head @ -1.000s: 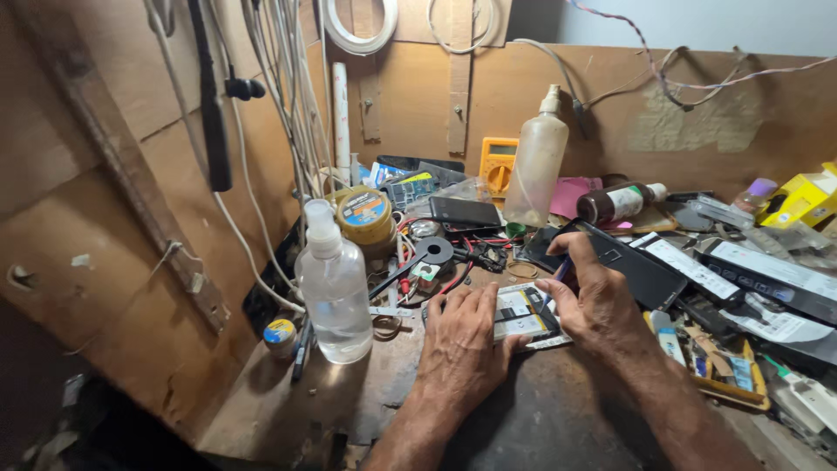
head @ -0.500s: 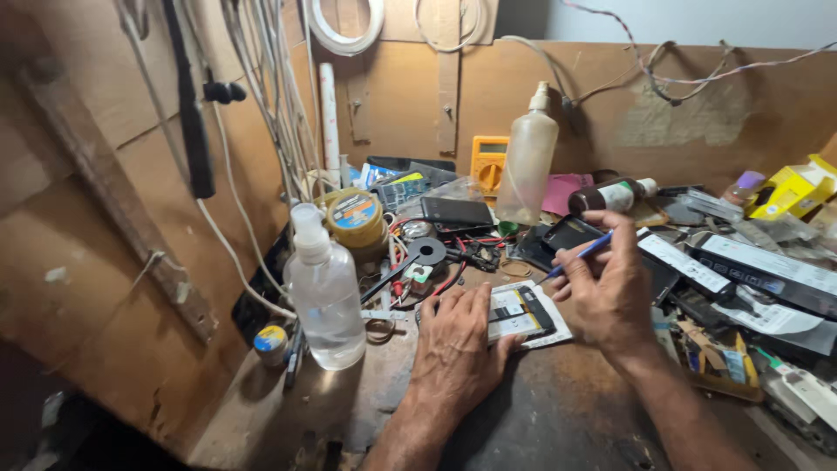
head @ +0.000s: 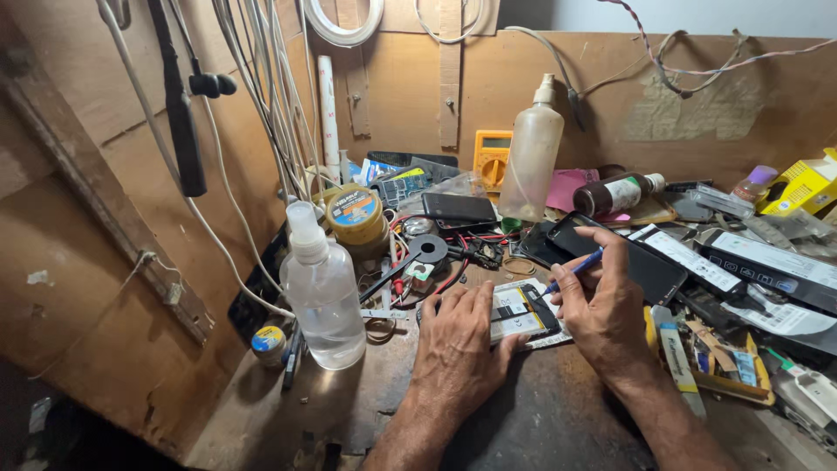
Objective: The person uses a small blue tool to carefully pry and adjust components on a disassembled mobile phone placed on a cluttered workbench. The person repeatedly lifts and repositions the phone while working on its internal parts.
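An opened phone (head: 523, 312) with its back off lies flat on the dark bench in front of me. My left hand (head: 458, 344) presses down on its left side, fingers spread over it. My right hand (head: 602, 310) pinches a thin blue tool (head: 575, 267) like a pen, tip pointing down toward the phone's upper right part. A clear plastic bottle (head: 323, 292) stands upright just left of my left hand.
A dark phone (head: 623, 257) lies behind my right hand. A tall cloudy bottle (head: 532, 157), a yellow multimeter (head: 492, 157), a round tin (head: 354, 216), a brown bottle (head: 615, 194) and tangled wires crowd the back. Boxes and strips fill the right side. Cables hang down the left wall.
My right hand has drawn back from the dark phone toward the opened phone, the blue tool now angled down at it. My left hand stays pressed on the phone.
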The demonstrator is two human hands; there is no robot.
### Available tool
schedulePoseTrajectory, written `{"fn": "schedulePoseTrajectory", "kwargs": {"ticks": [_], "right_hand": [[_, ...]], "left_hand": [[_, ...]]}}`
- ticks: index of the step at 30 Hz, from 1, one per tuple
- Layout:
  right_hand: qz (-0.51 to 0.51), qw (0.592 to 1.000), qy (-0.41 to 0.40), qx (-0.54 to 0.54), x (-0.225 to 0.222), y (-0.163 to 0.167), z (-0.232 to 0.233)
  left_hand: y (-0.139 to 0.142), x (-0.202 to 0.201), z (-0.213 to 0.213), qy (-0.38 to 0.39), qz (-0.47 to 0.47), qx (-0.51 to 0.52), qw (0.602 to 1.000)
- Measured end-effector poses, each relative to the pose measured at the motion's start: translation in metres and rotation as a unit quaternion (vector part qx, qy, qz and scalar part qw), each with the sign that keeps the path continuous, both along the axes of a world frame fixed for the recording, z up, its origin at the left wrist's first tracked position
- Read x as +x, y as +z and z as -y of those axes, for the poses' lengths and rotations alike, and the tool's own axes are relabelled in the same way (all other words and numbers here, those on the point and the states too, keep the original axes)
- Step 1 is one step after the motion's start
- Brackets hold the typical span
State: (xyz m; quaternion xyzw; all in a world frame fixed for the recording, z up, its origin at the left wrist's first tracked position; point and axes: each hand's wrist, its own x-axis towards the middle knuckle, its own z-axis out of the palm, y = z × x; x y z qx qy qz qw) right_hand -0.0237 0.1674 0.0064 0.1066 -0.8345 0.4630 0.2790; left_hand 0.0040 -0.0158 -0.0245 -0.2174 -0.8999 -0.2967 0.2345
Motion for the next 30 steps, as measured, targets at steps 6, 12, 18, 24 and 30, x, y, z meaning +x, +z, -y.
{"fn": "schedulePoseTrajectory", "kwargs": {"ticks": [6,12,18,24,30], "right_hand": [[0.046,0.991,-0.069,0.106,0.001,0.007,0.004],[0.064,0.992,0.058,0.092,-0.008,0.017,0.002],[0.084,0.988,0.018,0.127,-0.009,0.023,0.004],[0.059,0.990,-0.016,0.129,-0.005,0.020,0.010],[0.066,0.997,0.006,-0.025,-0.001,0.013,0.006]], "left_hand": [[-0.002,0.000,0.000,0.002,-0.003,-0.001,1.000],[-0.003,0.000,0.001,-0.001,0.003,0.010,1.000],[-0.003,0.002,0.000,0.008,-0.001,0.005,1.000],[-0.003,0.005,0.002,0.002,0.000,0.012,1.000],[-0.002,0.006,0.002,0.000,-0.022,0.015,1.000]]}}
